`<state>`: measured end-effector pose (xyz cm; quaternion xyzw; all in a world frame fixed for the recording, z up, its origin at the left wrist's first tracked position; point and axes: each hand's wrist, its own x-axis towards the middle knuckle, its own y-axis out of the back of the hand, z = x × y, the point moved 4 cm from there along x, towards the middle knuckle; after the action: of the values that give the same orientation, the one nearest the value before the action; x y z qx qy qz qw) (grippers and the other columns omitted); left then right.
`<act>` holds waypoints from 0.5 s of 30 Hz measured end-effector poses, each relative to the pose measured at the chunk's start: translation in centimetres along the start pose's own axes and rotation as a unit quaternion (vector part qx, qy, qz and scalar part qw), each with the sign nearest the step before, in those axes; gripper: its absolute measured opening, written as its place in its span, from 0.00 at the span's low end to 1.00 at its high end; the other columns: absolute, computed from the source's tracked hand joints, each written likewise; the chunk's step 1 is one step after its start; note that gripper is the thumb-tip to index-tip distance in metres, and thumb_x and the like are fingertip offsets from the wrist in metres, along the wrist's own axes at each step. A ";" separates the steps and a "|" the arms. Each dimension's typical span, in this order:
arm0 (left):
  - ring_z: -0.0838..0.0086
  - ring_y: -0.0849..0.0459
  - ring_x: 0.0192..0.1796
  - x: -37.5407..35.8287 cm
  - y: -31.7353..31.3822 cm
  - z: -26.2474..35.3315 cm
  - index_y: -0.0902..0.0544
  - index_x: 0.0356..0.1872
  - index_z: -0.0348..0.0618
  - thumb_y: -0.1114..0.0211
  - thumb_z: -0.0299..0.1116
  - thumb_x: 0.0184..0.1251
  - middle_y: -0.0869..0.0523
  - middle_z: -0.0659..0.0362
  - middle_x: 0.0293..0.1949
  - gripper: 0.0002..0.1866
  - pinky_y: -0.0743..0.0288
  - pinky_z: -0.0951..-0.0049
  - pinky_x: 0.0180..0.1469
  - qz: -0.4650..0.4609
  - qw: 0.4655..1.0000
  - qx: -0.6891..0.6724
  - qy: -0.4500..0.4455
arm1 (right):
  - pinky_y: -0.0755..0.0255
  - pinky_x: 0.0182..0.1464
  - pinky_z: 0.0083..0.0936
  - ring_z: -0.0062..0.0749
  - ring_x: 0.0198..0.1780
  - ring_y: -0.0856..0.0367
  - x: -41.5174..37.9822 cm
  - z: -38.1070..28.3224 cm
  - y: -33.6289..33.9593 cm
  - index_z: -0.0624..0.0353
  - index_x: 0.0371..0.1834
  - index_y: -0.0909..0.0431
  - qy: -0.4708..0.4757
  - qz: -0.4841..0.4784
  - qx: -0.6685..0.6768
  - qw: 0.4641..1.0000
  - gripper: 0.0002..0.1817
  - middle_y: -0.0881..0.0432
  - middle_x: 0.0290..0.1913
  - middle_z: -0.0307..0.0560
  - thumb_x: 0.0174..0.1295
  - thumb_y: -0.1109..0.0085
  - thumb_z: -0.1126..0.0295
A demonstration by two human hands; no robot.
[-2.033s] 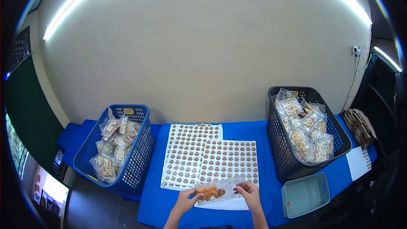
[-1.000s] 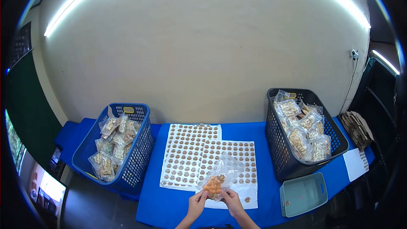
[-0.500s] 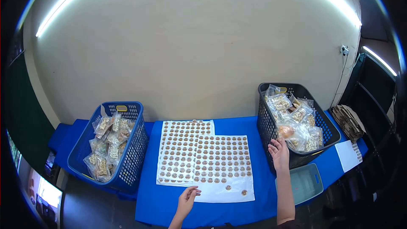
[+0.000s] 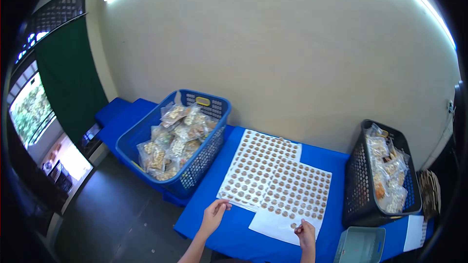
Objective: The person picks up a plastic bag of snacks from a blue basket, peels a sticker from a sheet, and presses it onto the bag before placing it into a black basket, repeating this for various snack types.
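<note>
White sheets (image 4: pixel 243 179) covered with rows of small round brown stickers lie overlapping on the blue-covered table. My right hand (image 4: pixel 306 235) is over the lower part of the front sheet, its fingers pinched together; whatever they hold is hidden. Just left of its fingertips a single round sticker (image 4: pixel 293 225) shows on the bare white strip. At the lower left corner of the sheets hovers my left hand (image 4: pixel 213 216), fingers loosely bent, thumb and fingertips slightly apart, nothing seen in them.
A blue basket (image 4: pixel 127 141) of clear bags with pale pieces stands left. On the right are a black basket (image 4: pixel 355 185) of similar bags, a grey-green tray (image 4: pixel 343 248), brown folded stacks (image 4: pixel 429 195) and another white sheet (image 4: pixel 413 234). A doorway opens far left.
My right hand has left the black basket and come down to the front sheet; an orange-tinted bag now lies in that basket. My view has turned left. The left hand stays near the sheets' corner.
</note>
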<state>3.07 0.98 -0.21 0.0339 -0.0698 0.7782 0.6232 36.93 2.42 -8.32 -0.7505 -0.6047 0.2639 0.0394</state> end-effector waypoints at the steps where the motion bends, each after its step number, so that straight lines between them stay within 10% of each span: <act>1: 0.76 0.21 0.38 0.5 1.1 0.8 0.25 0.43 0.32 0.49 0.28 0.65 0.19 0.55 0.35 0.10 0.28 0.78 0.43 0.013 1.000 0.018 -0.014 | 0.34 0.26 0.19 0.22 0.19 0.33 0.1 -0.1 0.0 0.59 0.17 0.32 0.007 0.017 0.019 1.000 0.15 0.33 0.16 0.38 0.61 0.49 0.66; 15: 0.73 0.18 0.34 11.3 24.0 7.8 0.22 0.39 0.35 0.46 0.29 0.62 0.17 0.54 0.29 0.09 0.27 0.76 0.38 0.179 0.925 0.314 -0.116 | 0.41 0.25 0.13 0.17 0.23 0.33 0.3 -0.4 -1.7 0.57 0.30 0.28 0.102 0.136 0.040 0.985 0.08 0.30 0.21 0.35 0.61 0.51 0.65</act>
<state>-23.09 5.57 7.51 0.3047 0.1012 0.8494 0.4189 35.64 3.26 -7.48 -0.8468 -0.4784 0.2122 0.0945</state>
